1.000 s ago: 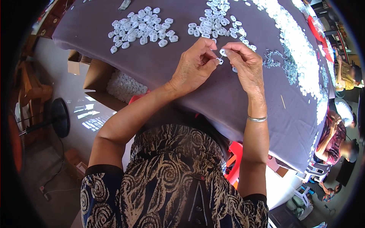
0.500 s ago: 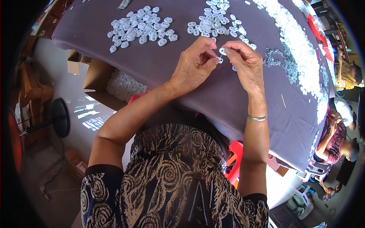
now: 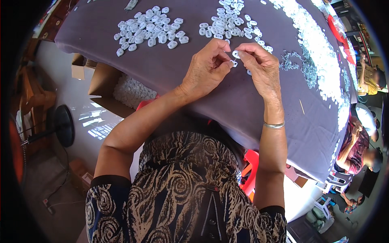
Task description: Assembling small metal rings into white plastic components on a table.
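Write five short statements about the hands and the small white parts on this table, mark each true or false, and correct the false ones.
1. Both hands meet over the purple tablecloth. True.
2. The right hand pinches a small white ring-shaped part. True.
3. The left hand lies flat on the cloth. False: its fingers are curled at the part.
4. A bracelet sits on the left wrist. False: the right.
5. The cardboard box beside the table holds red parts. False: white ones.

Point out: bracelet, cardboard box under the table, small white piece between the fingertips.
bracelet (image 3: pixel 274 125): head view, band on right wrist.
cardboard box (image 3: pixel 99 79): head view, open flap.
small white piece (image 3: pixel 235 54): head view, its ring-shaped body.
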A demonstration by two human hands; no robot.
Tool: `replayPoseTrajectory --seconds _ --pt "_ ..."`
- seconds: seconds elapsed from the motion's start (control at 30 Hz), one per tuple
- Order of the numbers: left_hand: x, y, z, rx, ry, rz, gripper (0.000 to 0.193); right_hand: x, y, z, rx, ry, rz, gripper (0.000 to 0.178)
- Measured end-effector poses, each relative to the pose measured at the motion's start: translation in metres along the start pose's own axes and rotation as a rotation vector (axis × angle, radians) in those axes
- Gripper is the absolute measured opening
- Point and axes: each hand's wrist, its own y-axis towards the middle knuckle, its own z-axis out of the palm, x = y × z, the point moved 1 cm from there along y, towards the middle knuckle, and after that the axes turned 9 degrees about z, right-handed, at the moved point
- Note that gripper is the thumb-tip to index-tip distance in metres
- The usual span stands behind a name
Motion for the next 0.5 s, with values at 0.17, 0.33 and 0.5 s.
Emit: replayPoseTrajectory --seconds 0.17,0.33,0.5 --pt "0.0006 0.0007 0.0003 -0.001 -0.022 -0.010 0.030 -0.0006 0.0008 -0.0007 0.026 -0.015 -0.024 0.007" --pt "0.0010 0.0001 -0.0003 0.005 -0.002 -0.011 0.030 -0.0008 0.0006 -0.0005 0.043 -0.017 -0.011 0.008" --pt "0.0047 -0.0002 -0.0012 0.008 -0.010 -0.011 0.030 -0.0019 0.0006 0.0012 0.056 -0.022 -0.035 0.008"
